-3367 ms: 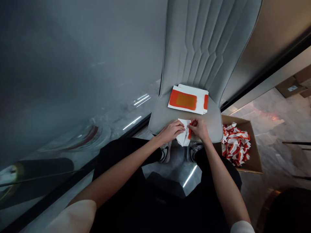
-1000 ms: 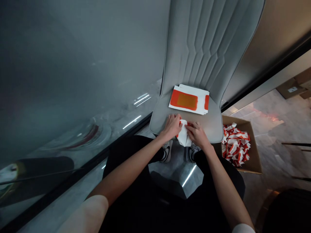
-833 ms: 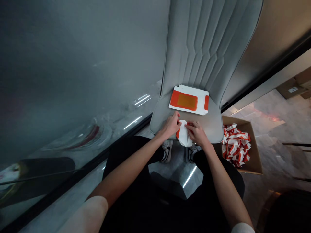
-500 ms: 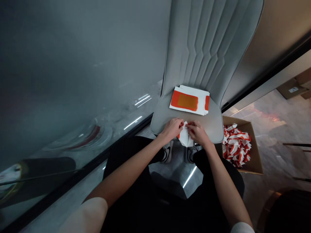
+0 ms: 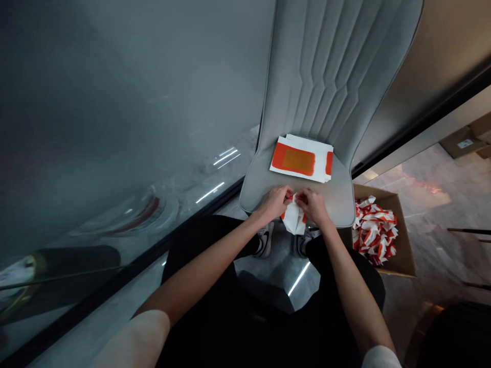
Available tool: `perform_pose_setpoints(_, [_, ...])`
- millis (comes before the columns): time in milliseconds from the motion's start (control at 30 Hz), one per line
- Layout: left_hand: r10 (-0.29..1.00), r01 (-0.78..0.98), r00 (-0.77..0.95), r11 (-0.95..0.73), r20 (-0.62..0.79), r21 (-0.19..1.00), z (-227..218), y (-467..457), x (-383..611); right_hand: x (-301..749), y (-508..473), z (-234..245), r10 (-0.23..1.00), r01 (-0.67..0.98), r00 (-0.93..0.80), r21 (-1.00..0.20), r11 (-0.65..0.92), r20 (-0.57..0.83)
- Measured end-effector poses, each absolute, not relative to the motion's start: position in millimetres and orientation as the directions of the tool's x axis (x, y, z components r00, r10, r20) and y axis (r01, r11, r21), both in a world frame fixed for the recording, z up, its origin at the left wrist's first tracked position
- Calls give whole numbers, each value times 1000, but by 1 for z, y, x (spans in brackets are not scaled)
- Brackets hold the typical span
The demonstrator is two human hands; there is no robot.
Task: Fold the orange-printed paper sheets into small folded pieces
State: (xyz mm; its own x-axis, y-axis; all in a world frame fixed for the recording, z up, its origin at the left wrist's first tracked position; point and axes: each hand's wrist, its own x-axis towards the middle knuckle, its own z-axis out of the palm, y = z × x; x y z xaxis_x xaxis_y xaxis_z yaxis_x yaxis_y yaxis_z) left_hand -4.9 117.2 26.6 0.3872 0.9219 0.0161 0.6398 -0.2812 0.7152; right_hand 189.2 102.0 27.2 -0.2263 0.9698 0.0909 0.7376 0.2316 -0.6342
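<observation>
A small folded piece of white and orange paper (image 5: pixel 294 220) is pinched between my hands at the front edge of the chair seat. My left hand (image 5: pixel 276 200) is closed on its upper left side, and my right hand (image 5: pixel 312 205) grips the upper right side. The paper's lower part hangs over the seat edge, its folds coming to a blunt end. Just beyond my hands, a stack of flat white sheets (image 5: pixel 301 158) printed with orange lies on the seat. My fingertips partly cover the top of the folded paper.
The grey padded chair (image 5: pixel 251 184) faces me. To its right on the floor, an open cardboard box (image 5: pixel 404 245) holds many folded red and white paper pieces (image 5: pixel 376 230). A glossy dark panel (image 5: pixel 134 102) stands along the left. More cartons (image 5: pixel 460 143) sit at the far right.
My fingers have shifted slightly along the top of the folded paper, and its orange right edge shows more now. The whole view has moved a little; the stack lies as before.
</observation>
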Motion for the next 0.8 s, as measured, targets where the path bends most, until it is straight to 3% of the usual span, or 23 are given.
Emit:
perform_pose_setpoints(133, [922, 701, 385, -269, -33, 660, 29, 117, 2, 190, 105, 30, 988, 687, -153, -722, 81, -35])
perform_pose_setpoints(300, [912, 739, 409, -309, -34, 599, 42, 117, 3, 195, 103, 33, 981, 648, -153, -762, 8, -119])
perform_pose_setpoints(467, [847, 530, 524, -243, -88, 813, 39, 123, -5, 201, 99, 40, 952, 592, -246, -806, 1, -180])
perform_pose_setpoints(633, [803, 326, 593, -167, -63, 931, 37, 126, -8, 204, 94, 53, 910, 520, -366, -854, 24, -198])
perform_pose_setpoints(800, [807, 116, 582, 43, -103, 992, 42, 127, -24, 204, 88, 60, 943, 289, -264, -950, -121, -201])
